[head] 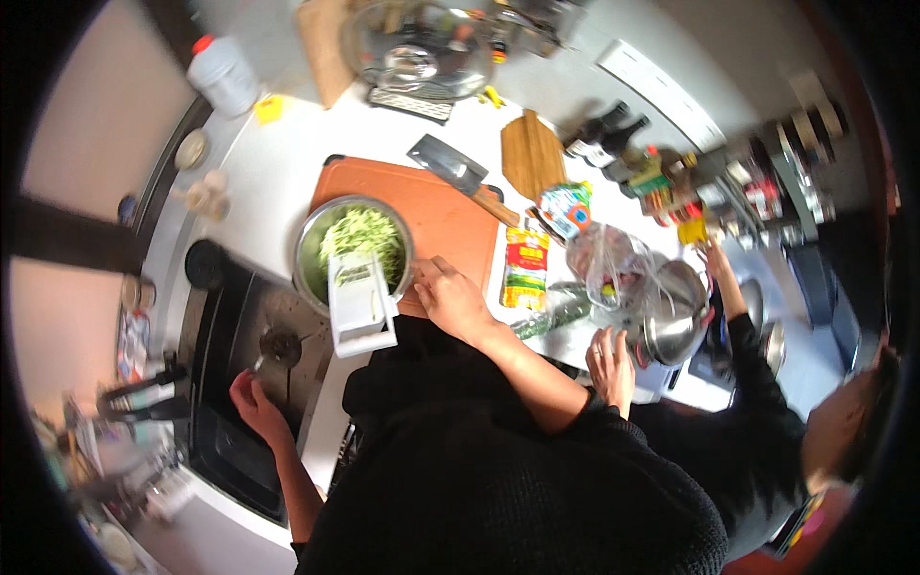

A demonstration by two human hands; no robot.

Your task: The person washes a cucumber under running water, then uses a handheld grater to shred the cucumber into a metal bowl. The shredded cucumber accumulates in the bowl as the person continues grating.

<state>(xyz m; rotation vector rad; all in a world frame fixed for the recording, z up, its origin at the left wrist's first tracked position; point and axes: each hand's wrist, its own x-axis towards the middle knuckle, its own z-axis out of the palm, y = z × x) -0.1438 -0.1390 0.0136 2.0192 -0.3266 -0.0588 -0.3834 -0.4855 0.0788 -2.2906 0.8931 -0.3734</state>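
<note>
A steel mixing bowl (302, 237) of shredded pale-green vegetable (363, 233) stands at the left end of an orange cutting board (445, 223). Across its near rim lies a white slicer or grater (356, 305), its lower end sticking out over the counter edge. My right hand (453, 298) has its fingertips curled on the bowl's right rim. Farther left, my left hand (259, 406) is held over a dark stovetop, beside a burner (280, 347); a small pale thing shows at its fingertips, too blurred to name. A cleaver (449, 162) with a wooden handle lies on the board's far edge.
Right of the board lie a yellow-red food packet (526, 266), a bagged cucumber-like vegetable (557, 313) and plastic bags (611, 266). A wooden board (532, 154) and bottles (611, 133) are behind. Another person (719, 445) stands close at right, one hand (611, 366) near my arm, the other reaching out.
</note>
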